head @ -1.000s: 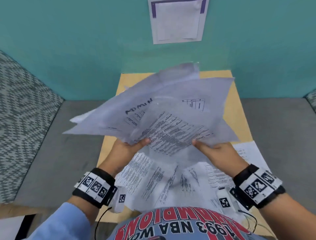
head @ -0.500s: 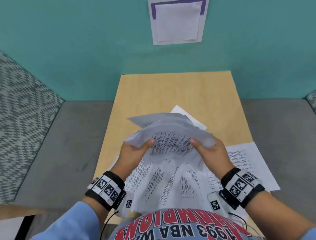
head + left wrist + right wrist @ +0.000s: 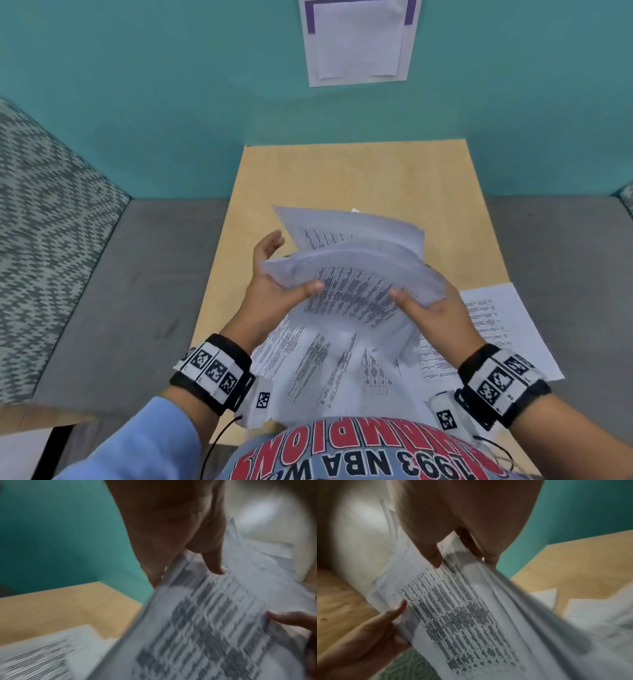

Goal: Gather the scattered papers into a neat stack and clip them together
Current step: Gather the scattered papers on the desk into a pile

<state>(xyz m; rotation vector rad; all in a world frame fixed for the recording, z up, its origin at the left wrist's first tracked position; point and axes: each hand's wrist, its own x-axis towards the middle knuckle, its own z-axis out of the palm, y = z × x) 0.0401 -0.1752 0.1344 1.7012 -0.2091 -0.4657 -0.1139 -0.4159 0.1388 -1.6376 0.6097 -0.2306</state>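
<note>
A loose bundle of printed papers (image 3: pixel 356 274) is held above the wooden table (image 3: pixel 342 178), its sheets fanned and uneven. My left hand (image 3: pixel 284 274) grips its left edge: the thumb lies on the top sheet and the fingers reach up behind. My right hand (image 3: pixel 424 305) pinches the right edge, thumb on top and fingers beneath. The left wrist view shows my left hand (image 3: pixel 185 561) on the blurred papers (image 3: pixel 214 622). My right hand (image 3: pixel 462 550) pinches the papers (image 3: pixel 462 615) in the right wrist view. More printed sheets (image 3: pixel 325 359) lie under my hands. No clip is in view.
One sheet (image 3: pixel 496 315) lies flat near the table's right edge. Grey seat cushions flank the table on the left (image 3: pixel 120 291) and right (image 3: pixel 565 257). A teal wall with a pinned notice (image 3: pixel 358 41) stands behind the table.
The papers, held high and spread wide a second ago, have come down and been drawn into a tighter bundle. My left fingers now reach up along its left edge.
</note>
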